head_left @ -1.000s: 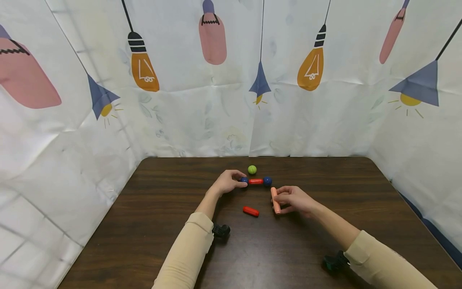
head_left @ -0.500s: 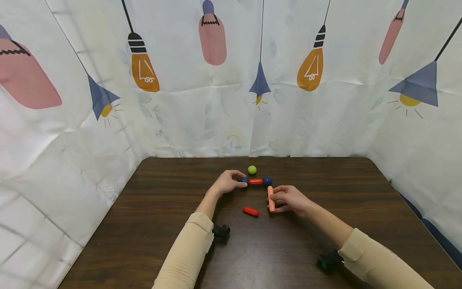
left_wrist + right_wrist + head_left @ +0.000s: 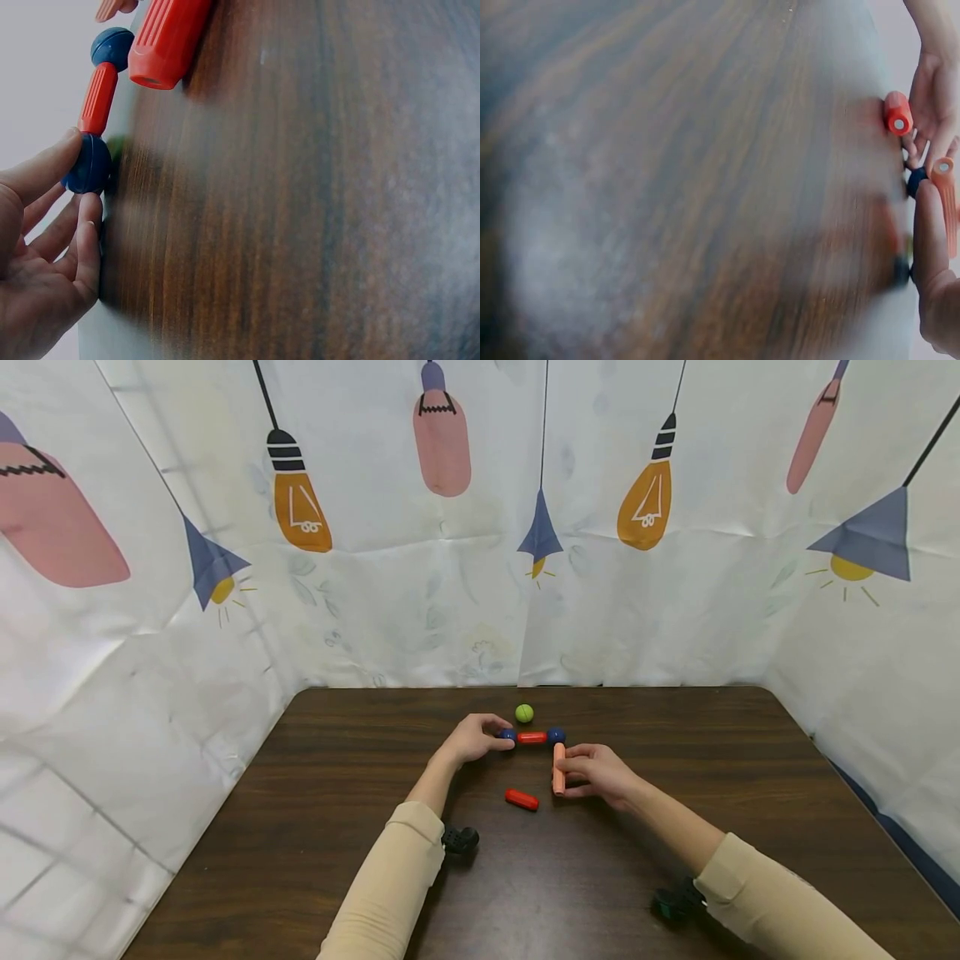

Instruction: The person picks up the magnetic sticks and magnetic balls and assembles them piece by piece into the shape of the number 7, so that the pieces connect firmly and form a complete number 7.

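Observation:
A red ridged toy building stick (image 3: pixel 532 737) lies between two blue balls, joined end to end near the table's far side. The thumb and fingers of my left hand (image 3: pixel 472 737) pinch the left blue ball (image 3: pixel 88 165). My right hand (image 3: pixel 600 772) holds an orange ridged building stick (image 3: pixel 559 768) between thumb and fingers. Its far end is right at the right blue ball (image 3: pixel 556 736), and it points back toward me. A pale disc shows in the orange stick's near end (image 3: pixel 943 168) in the right wrist view.
A second red stick (image 3: pixel 521 799) lies loose on the dark wooden table (image 3: pixel 360 827), nearer me than the joined pieces. Behind them sits a small green ball (image 3: pixel 524 713). A white patterned curtain (image 3: pixel 480 610) hangs along the table's back and sides.
My right hand has moved left and slightly away from me, bringing the orange stick's far end up to the right blue ball. The stick has turned straighter. The left hand stays still.

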Tool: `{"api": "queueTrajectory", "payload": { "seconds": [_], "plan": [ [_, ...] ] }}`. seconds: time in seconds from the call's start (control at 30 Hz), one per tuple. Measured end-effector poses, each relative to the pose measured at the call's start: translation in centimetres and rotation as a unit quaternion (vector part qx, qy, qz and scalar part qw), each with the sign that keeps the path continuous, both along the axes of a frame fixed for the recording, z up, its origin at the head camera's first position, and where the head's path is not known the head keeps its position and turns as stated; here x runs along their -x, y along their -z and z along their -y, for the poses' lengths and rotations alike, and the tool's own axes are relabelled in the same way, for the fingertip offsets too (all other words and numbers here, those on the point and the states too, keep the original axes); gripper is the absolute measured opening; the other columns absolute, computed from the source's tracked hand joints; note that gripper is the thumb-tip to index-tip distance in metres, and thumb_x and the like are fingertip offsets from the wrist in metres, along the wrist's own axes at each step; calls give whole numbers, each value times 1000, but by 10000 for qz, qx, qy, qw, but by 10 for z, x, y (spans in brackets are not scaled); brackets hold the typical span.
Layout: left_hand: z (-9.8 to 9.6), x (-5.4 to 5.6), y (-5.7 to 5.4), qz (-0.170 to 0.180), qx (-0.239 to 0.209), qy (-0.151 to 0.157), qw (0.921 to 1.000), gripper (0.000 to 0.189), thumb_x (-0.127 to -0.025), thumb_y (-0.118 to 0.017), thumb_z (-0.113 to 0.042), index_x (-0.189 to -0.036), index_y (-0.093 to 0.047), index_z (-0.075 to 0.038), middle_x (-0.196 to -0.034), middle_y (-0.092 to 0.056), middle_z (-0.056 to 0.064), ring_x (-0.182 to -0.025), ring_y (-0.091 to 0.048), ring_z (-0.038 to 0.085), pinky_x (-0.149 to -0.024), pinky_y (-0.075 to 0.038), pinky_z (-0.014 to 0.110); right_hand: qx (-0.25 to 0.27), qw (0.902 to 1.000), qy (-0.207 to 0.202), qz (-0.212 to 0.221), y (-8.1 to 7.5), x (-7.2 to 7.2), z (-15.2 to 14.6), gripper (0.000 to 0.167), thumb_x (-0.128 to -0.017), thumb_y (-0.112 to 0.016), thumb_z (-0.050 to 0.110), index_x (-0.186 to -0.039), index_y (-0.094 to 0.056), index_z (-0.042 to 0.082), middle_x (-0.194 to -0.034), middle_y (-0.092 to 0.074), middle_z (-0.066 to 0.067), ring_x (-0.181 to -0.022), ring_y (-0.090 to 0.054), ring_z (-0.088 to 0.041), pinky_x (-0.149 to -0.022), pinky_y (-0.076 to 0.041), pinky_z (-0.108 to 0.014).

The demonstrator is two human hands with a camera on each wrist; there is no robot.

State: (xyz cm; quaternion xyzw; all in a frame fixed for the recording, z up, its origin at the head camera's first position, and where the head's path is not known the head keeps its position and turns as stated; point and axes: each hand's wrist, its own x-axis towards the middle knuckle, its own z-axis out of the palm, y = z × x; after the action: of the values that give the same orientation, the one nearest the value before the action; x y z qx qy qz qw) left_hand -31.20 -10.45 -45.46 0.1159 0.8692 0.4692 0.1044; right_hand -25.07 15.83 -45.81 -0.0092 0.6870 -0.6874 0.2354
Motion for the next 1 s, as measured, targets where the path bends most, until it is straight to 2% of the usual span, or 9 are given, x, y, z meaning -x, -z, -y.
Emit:
{"api": "queueTrajectory", "payload": {
  "seconds": [0.77,1.0],
  "plan": [
    [0,-1,-2,40,32,-37,10000,30,-91,-82,-21,-119,-76,-12,-116,-68,6,-109,-60,25,-96,-48,44,8,9998,159,101,5,2,12,48,-102,-65,12,-138,-46,-15,-118,-60,-22,-94,-69,-23,-82,-59,-42],
    [0,-1,-2,17,72,-24,10000,31,-91,-81,-21,-120,-75,-11,-118,-68,7,-110,-60,26,-97,-48,44,23,9996,254,143,5,2,15,49,-103,-63,11,-140,-43,-15,-123,-58,-23,-96,-69,-24,-83,-59,-41]
  ]
}}
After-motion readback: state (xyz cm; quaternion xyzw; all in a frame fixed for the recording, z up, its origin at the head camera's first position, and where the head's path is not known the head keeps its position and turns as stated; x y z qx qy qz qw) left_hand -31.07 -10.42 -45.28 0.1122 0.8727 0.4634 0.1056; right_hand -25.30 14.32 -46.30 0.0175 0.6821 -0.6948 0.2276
